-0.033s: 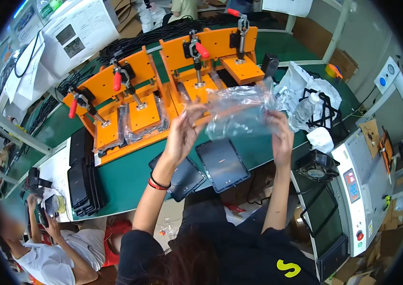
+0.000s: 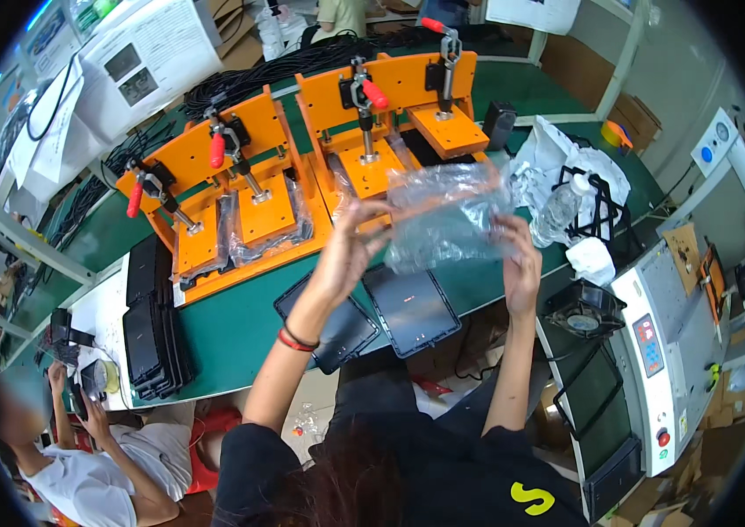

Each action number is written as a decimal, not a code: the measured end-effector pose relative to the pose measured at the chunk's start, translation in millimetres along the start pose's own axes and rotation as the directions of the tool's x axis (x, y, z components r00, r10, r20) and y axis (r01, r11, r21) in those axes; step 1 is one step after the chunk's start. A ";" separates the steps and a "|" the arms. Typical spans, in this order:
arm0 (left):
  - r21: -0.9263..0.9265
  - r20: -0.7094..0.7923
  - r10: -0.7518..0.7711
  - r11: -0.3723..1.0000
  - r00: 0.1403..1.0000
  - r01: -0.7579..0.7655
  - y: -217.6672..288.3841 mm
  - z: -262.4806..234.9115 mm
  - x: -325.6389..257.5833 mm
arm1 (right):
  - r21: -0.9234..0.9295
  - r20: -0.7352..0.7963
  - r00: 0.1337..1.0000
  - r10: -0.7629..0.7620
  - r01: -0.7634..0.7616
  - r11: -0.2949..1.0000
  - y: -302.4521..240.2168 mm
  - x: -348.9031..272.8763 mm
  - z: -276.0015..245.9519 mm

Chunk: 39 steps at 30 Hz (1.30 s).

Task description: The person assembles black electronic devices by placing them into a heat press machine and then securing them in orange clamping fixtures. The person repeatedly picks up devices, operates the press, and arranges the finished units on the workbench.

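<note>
Between my two hands a clear plastic bag (image 2: 452, 215) is stretched out over the table's near part, in front of the orange clamp fixture. My left hand (image 2: 353, 250) grips its left edge, fingers bent toward the thumb. At the right edge my right hand (image 2: 517, 259) pinches the film. Below the bag lie two flat black panels with raised rims: one panel (image 2: 412, 309) under the bag, another panel (image 2: 342, 338) partly behind my left forearm. The orange fixture (image 2: 320, 189) carries several toggle clamps with red handles. Film-wrapped parts sit under some of its press plates.
A stack of black panels (image 2: 157, 347) stands at the left table edge. To the right are a clear bottle (image 2: 557, 215), crumpled white wrapping (image 2: 557, 149) and black frames. A white machine (image 2: 654, 351) with a red button stands right. A seated co-worker (image 2: 100, 465) handles something at lower left.
The plastic bag has come slightly nearer to me and hangs lower. My left hand has shifted a little right and nearer, and my right hand slightly nearer.
</note>
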<state>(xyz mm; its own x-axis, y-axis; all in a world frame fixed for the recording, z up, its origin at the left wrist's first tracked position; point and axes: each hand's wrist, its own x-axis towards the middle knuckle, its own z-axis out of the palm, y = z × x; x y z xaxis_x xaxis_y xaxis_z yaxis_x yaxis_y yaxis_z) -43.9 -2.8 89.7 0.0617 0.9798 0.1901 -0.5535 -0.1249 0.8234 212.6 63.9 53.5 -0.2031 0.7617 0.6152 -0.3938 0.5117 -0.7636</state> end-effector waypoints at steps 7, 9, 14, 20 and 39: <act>0.433 -0.052 -0.106 0.894 0.993 0.118 -22.9 5.4 31.9 | 0.354 -0.161 0.869 0.468 -0.392 0.849 16.0 -17.7 -31.9; 0.408 0.002 -0.088 0.910 0.996 0.080 -28.3 -16.0 40.1 | 0.151 -0.209 0.894 0.396 -0.370 0.916 17.2 -2.9 -17.3; 0.747 0.022 -0.239 0.649 0.971 0.143 -35.0 -28.7 88.0 | -0.357 -0.266 0.909 0.322 -0.403 0.843 81.2 31.9 -36.2; 0.902 0.184 -0.064 -0.386 0.981 -0.194 -33.3 -21.2 156.9 | -0.658 -0.333 0.918 0.213 -0.388 0.645 158.7 120.1 -83.0; 0.726 -0.230 -0.073 -0.677 0.971 0.121 -65.0 -59.6 233.8 | -0.976 -0.018 0.976 0.217 -0.064 0.210 188.4 139.3 -71.4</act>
<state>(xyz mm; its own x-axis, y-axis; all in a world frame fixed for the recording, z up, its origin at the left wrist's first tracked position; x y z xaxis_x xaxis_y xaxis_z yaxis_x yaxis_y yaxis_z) -43.0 243.8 48.7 -0.0907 0.9959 0.0019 0.9852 0.0900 -0.1457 174.1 294.8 -18.7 -0.2676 0.8615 0.4315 0.8048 0.4461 -0.3914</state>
